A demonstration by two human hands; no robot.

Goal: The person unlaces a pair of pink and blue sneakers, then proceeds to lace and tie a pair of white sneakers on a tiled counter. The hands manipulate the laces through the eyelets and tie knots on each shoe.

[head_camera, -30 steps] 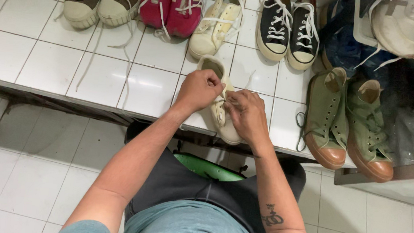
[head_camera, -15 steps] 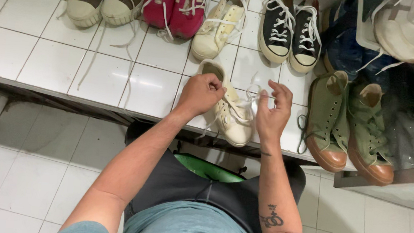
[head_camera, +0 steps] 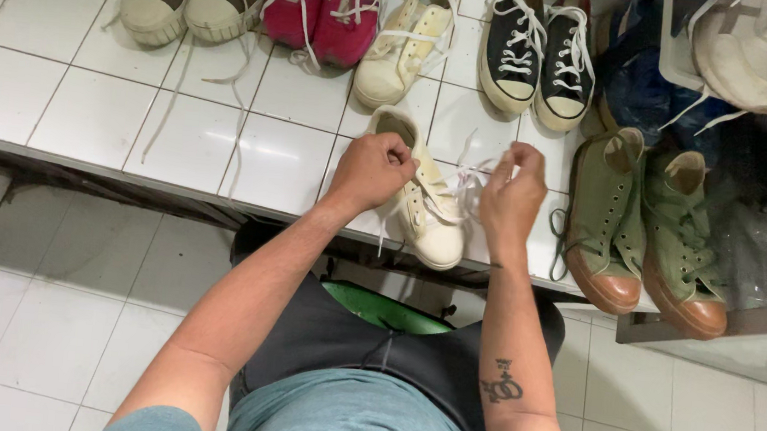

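— What carries the shoes?
— A white tiled ledge (head_camera: 87, 116). At its near edge lie a cream sneaker (head_camera: 425, 215) and, right, olive high-tops (head_camera: 650, 234); far: pink sneakers (head_camera: 328, 7), black sneakers (head_camera: 532, 48).

Shoes on a tiled ledge (head_camera: 87, 116)

A sneaker (head_camera: 425, 215) sits at the ledge's near edge, between the left hand (head_camera: 371, 170) and right hand (head_camera: 512, 197); behind it runs a row of shoes (head_camera: 355, 10) — a high-top pair (head_camera: 646, 229) stands to its right.
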